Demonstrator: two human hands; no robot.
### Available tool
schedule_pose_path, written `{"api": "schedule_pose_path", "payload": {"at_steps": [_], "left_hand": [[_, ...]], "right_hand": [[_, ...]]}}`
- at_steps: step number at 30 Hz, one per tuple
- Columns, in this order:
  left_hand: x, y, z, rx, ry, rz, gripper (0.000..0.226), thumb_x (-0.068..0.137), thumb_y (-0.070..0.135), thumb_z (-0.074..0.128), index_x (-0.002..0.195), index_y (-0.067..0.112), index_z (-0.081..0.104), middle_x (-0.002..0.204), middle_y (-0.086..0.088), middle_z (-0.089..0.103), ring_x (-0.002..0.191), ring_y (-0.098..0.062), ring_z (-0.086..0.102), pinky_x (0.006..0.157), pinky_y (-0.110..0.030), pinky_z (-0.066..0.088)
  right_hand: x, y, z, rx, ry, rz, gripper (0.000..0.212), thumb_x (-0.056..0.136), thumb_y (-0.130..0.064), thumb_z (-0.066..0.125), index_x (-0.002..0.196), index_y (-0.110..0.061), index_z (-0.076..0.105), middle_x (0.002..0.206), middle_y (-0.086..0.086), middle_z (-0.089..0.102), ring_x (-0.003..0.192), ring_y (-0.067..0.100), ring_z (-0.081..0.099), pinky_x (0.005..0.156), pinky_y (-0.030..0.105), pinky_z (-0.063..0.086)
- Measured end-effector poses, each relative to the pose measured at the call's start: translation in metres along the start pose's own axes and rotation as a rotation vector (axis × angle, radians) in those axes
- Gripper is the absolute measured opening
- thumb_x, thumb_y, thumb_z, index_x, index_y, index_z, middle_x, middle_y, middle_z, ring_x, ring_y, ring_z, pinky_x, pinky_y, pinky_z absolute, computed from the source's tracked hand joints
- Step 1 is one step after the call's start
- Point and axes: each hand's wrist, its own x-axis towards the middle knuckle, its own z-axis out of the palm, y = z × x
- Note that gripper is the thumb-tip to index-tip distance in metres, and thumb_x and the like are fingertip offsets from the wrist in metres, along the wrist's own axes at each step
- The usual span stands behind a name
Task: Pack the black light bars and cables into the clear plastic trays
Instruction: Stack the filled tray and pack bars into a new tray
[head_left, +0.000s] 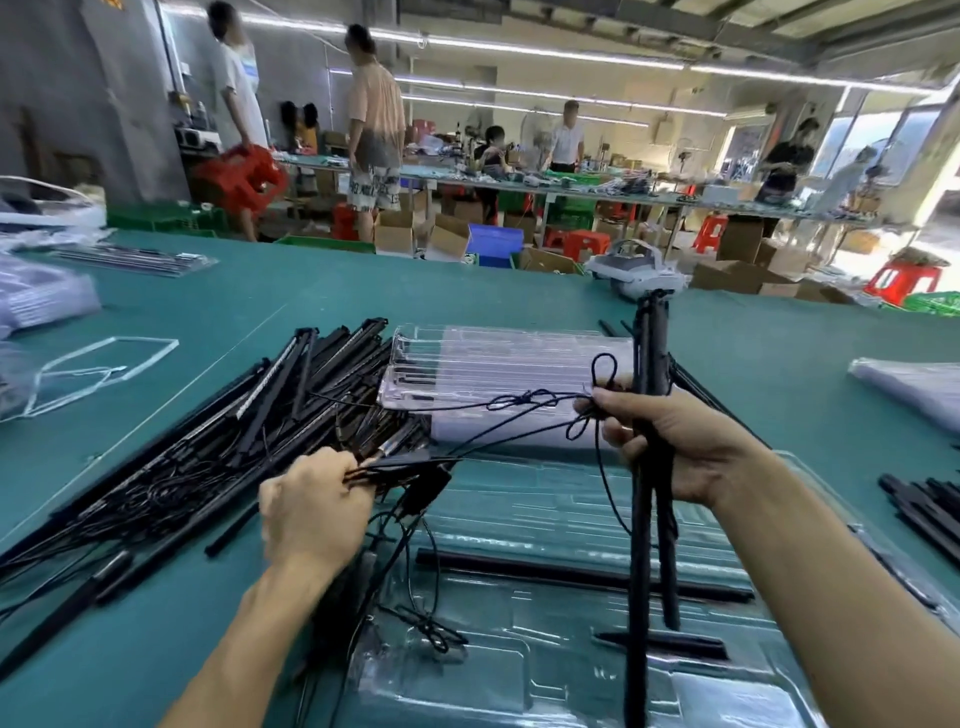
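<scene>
At the left edge of the green surface (519, 291) lies one empty clear plastic frame (104, 364). Farther back is one packed tray (135, 257), with blurred stacks of clear plastic beside it. Right of those, a loose pile of black light bars (218, 431) fans from the near left corner towards the middle, too many and too tangled to count.

The left hand (311, 509) sits at the pile's right end. Its fingers are curled tight round a bundle of thin black cables (519, 402). These run taut and knotted across to the right hand, in about three strands.

Behind the cables, towards the middle of the surface, is one stack of clear trays (493, 364). Under both hands, at the near edge, lies one open tray (545, 519) with two bars in its channels, a long bar (571, 574) and a shorter bar (665, 643). Loose cable loops rest on its left part.

The right hand (675, 447) is closed round what look like two upright bars (647, 353), and its thumb and forefinger also pinch the cable loops. One white headset (636, 273) sits at the far edge behind them. Along the right edge lie one stack of clear sheets (914, 384) and a small heap of bars (924, 509), of which about four show.
</scene>
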Motion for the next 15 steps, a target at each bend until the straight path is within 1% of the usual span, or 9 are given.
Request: {"api": "schedule_pose_path", "payload": {"at_steps": [2,4,5,6,8,10,12,13,15], "left_hand": [[0.004,-0.002,-0.002,0.024,-0.066,-0.16,0.03,0.085,0.017,0.059,0.06,0.019,0.042,0.058,0.007,0.05,0.057,-0.016,0.043,0.072,-0.037,0.029],[0.007,0.001,-0.009,0.045,-0.215,-0.194,0.022,0.086,0.023,0.065,0.073,0.026,0.048,0.075,0.01,0.058,0.076,-0.017,0.053,0.078,-0.036,0.029],[0.007,0.005,-0.015,0.049,-0.319,-0.17,0.021,0.083,0.025,0.068,0.082,0.033,0.049,0.089,0.014,0.059,0.091,-0.015,0.055,0.081,-0.036,0.03],[0.008,0.008,-0.022,0.046,-0.419,-0.119,0.028,0.079,0.025,0.069,0.091,0.04,0.049,0.102,0.018,0.058,0.103,-0.011,0.053,0.086,-0.036,0.031],[0.011,0.02,-0.034,-0.032,-0.543,0.027,0.052,0.067,0.034,0.069,0.11,0.054,0.046,0.117,0.025,0.054,0.116,-0.003,0.05,0.1,-0.037,0.034],[0.012,0.041,-0.037,-0.206,-0.581,0.168,0.067,0.06,0.052,0.066,0.124,0.056,0.047,0.121,0.034,0.053,0.117,0.008,0.05,0.106,-0.028,0.037],[0.011,0.068,-0.025,-0.336,-0.606,0.236,0.072,0.063,0.069,0.062,0.131,0.047,0.052,0.119,0.038,0.052,0.115,0.017,0.049,0.099,-0.011,0.038],[0.011,0.08,-0.015,-0.353,-0.601,0.249,0.074,0.066,0.074,0.06,0.132,0.043,0.053,0.12,0.035,0.053,0.114,0.016,0.05,0.097,-0.01,0.039],[0.012,0.097,0.006,-0.304,-0.506,0.264,0.071,0.072,0.078,0.056,0.13,0.037,0.054,0.12,0.024,0.057,0.111,0.005,0.055,0.097,-0.022,0.046]], "right_hand": [[-0.003,0.004,-0.005,-0.009,-0.027,0.013,0.028,0.066,-0.005,0.073,0.093,-0.01,0.065,0.093,0.016,0.07,0.047,0.008,0.054,0.033,0.011,0.036],[-0.004,0.009,-0.01,-0.014,-0.021,0.018,0.037,0.065,-0.002,0.072,0.101,-0.01,0.067,0.09,0.014,0.069,0.046,0.007,0.053,0.034,0.011,0.036],[-0.004,0.012,-0.012,-0.013,-0.014,0.017,0.039,0.068,0.002,0.071,0.105,-0.01,0.067,0.089,0.013,0.069,0.046,0.006,0.052,0.035,0.011,0.036],[-0.002,0.015,-0.013,-0.006,-0.006,0.019,0.039,0.073,0.006,0.068,0.108,-0.01,0.066,0.088,0.012,0.068,0.045,0.006,0.051,0.035,0.011,0.035],[0.001,0.021,-0.012,0.002,0.004,0.031,0.034,0.081,0.011,0.061,0.108,-0.011,0.065,0.083,0.01,0.065,0.044,0.006,0.049,0.035,0.011,0.034],[0.005,0.025,-0.008,0.002,-0.011,0.042,0.034,0.082,0.01,0.062,0.107,-0.011,0.065,0.078,0.008,0.062,0.044,0.006,0.048,0.034,0.011,0.034],[0.008,0.027,-0.001,0.032,-0.047,0.039,0.039,0.073,0.006,0.067,0.108,-0.011,0.064,0.075,0.007,0.06,0.044,0.006,0.049,0.033,0.012,0.034],[0.009,0.028,0.002,0.041,-0.064,0.029,0.042,0.069,0.004,0.069,0.108,-0.011,0.063,0.073,0.007,0.059,0.044,0.006,0.049,0.033,0.012,0.034],[0.01,0.031,0.008,0.035,-0.081,-0.001,0.046,0.064,0.001,0.071,0.108,-0.011,0.063,0.068,0.005,0.059,0.044,0.007,0.051,0.034,0.013,0.034]]}}
